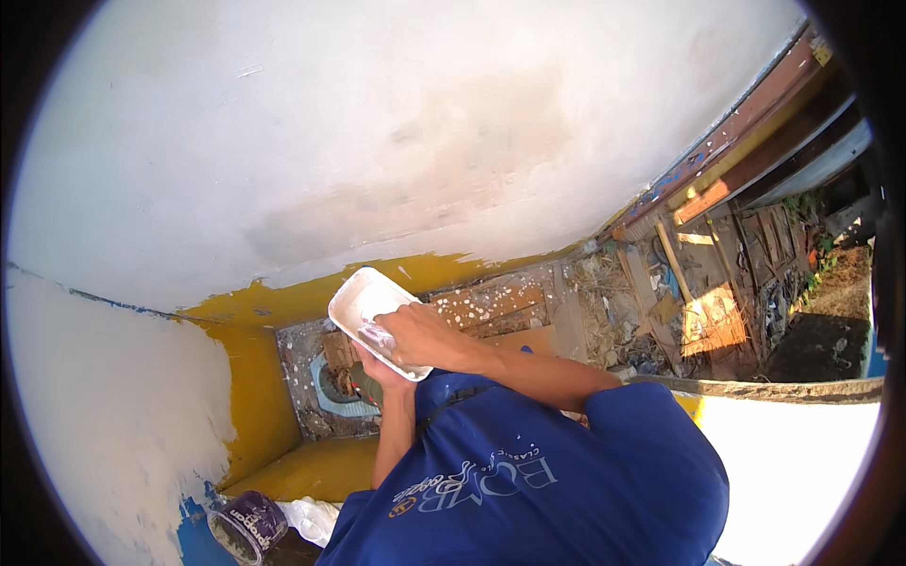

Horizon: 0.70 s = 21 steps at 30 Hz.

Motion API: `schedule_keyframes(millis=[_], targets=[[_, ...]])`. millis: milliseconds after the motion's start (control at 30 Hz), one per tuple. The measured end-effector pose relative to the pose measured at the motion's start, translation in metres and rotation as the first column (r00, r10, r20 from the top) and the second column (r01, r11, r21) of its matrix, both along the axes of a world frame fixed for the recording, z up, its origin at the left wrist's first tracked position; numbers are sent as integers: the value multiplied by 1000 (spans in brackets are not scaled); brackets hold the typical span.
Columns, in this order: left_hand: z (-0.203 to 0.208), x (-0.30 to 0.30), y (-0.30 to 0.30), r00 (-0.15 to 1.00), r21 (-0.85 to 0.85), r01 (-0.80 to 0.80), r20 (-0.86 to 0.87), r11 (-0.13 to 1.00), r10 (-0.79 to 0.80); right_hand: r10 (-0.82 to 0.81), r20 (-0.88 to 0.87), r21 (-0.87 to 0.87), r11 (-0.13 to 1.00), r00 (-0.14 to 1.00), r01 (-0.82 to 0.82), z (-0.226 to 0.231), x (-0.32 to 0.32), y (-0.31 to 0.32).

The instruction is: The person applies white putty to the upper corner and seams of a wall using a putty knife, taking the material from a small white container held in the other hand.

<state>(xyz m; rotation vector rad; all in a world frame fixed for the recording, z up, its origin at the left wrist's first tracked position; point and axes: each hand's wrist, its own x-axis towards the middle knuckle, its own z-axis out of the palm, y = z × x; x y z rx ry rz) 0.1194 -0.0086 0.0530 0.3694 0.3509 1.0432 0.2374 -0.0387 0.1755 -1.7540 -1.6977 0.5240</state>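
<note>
A white rectangular tray, smeared with white paint inside, is held tilted in front of my chest. My left hand supports it from beneath, its fingers wrapped round the lower edge and partly hidden by the tray. Inside the tray is my right hand, with its fingers curled down around a small pale, pinkish-white thing wet with paint. The fingers cover most of that thing, so its kind does not show.
White paint covers most of the wall, with a yellow band low down. Below are a light-blue squat toilet and a paint-spattered floor. A purple bucket stands lower left beside white plastic. Boards and debris lie right.
</note>
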Motion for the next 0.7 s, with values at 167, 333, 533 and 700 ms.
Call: schedule_keyframes(millis=[167,333,533,700], targets=[[3,3,-5,997,33,74,33,997,-75,-52,-34,-179,983,998,45,4,11,-3],[3,5,-16,996,-33,84,-33,996,-85,-11,-74,-199,980,997,-4,4,19,-11],[-10,4,-16,993,-56,115,6,992,-115,-37,103,-138,989,994,52,-22,12,-12],[-4,3,-13,996,-92,90,-4,992,-91,-42,84,-152,987,996,54,-4,9,-7]])
